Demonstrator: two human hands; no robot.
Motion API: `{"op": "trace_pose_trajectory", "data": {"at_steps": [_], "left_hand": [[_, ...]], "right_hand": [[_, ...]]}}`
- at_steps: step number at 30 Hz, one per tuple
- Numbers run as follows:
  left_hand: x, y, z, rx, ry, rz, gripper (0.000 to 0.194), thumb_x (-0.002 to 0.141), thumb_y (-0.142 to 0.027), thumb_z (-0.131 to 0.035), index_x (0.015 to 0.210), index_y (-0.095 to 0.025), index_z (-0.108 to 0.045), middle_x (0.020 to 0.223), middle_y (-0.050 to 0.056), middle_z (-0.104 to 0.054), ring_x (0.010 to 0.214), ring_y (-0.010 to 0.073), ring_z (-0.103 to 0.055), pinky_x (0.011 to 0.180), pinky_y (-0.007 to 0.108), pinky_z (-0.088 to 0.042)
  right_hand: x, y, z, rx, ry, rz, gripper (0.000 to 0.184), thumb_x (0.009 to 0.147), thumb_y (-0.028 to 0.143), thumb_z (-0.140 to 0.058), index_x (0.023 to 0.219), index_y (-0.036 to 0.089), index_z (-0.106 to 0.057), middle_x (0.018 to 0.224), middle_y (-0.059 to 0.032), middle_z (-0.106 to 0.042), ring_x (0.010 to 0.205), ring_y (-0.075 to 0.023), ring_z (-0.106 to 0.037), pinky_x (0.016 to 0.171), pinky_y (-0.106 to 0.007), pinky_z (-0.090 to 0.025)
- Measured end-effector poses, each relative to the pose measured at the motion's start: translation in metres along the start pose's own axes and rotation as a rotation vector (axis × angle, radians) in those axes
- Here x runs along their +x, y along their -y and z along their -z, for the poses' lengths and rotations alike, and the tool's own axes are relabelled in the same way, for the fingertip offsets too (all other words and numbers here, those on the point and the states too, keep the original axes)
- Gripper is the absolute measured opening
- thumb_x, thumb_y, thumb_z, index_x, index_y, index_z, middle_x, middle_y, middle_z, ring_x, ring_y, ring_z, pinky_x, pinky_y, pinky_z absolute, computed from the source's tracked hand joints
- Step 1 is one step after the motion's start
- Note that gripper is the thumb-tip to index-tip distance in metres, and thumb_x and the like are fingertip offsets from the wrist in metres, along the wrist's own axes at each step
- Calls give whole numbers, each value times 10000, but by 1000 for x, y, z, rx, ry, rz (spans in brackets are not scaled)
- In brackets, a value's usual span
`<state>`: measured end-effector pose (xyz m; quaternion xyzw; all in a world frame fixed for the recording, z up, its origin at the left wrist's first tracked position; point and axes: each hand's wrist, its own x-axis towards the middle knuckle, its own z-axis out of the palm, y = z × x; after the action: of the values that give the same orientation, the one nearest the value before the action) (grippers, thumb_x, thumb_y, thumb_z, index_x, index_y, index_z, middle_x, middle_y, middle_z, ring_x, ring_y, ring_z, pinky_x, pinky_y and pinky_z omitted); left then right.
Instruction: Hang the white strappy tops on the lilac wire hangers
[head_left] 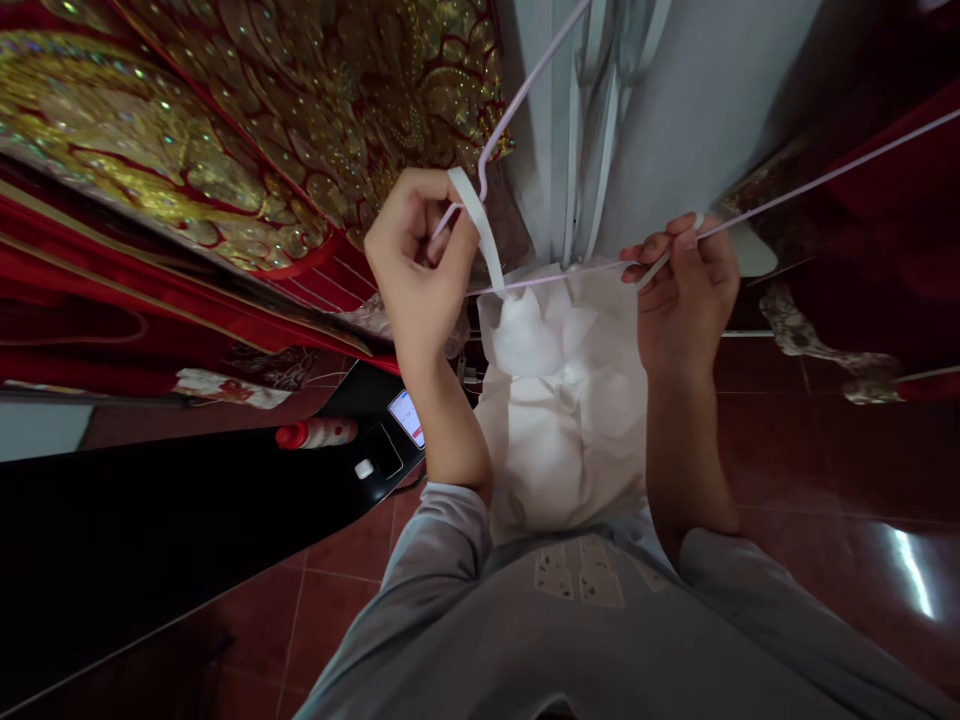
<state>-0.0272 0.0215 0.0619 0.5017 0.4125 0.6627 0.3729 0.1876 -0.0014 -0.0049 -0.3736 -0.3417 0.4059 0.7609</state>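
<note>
My left hand (420, 265) is closed in a pinch on a white ribbon strap (480, 235) where it loops over a thin pale wire hanger (517, 100). My right hand (686, 285) is closed on the hanger's other wire arm (810, 185), which runs off to the right. A white garment (566, 400) hangs from the hanger between both hands, down in front of my grey top. The strap's lower end disappears into the garment's folds.
Red garments with gold embroidery and sequins (247, 110) hang at upper left. A black table (150, 540) at lower left holds a red and white bottle (315, 433) and a lit phone (407, 415). A white wall or door frame (660, 110) stands ahead. Dark red floor tiles (825, 470) lie below.
</note>
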Motion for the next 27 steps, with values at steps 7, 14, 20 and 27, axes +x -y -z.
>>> {"op": "trace_pose_trajectory", "data": {"at_steps": [7,14,20,27], "left_hand": [[7,18,11,-31,-51,38,353,990,-28,-764,717,-189,-609,668,-31,-484,684,131,-488,708,291,-445],[-29,53,-5,-430,-231,284,258,1112,-233,-655,859,-213,-607,829,-9,-670,763,110,-673,780,246,-556],[-48,57,-21,-421,-42,94,214,1049,-415,-746,957,-243,-657,846,8,-729,827,159,-743,865,282,-610],[-45,47,-6,-422,6,15,161,1061,-376,-732,974,-262,-658,827,4,-725,824,169,-739,858,295,-613]], "right_hand": [[-6,3,-7,25,3,-8,314,859,571,-803,896,294,-660,762,24,-602,785,-154,-699,652,-312,-588],[-10,0,-15,13,14,-21,296,880,587,-798,888,326,-659,786,17,-605,834,-158,-710,678,-312,-603],[-12,14,-11,39,46,-68,200,871,520,-814,876,327,-763,796,24,-730,823,-144,-764,671,-271,-648],[0,63,26,-22,-315,9,442,1024,116,-448,832,202,-837,859,-27,-824,743,-88,-809,685,-144,-651]]}}
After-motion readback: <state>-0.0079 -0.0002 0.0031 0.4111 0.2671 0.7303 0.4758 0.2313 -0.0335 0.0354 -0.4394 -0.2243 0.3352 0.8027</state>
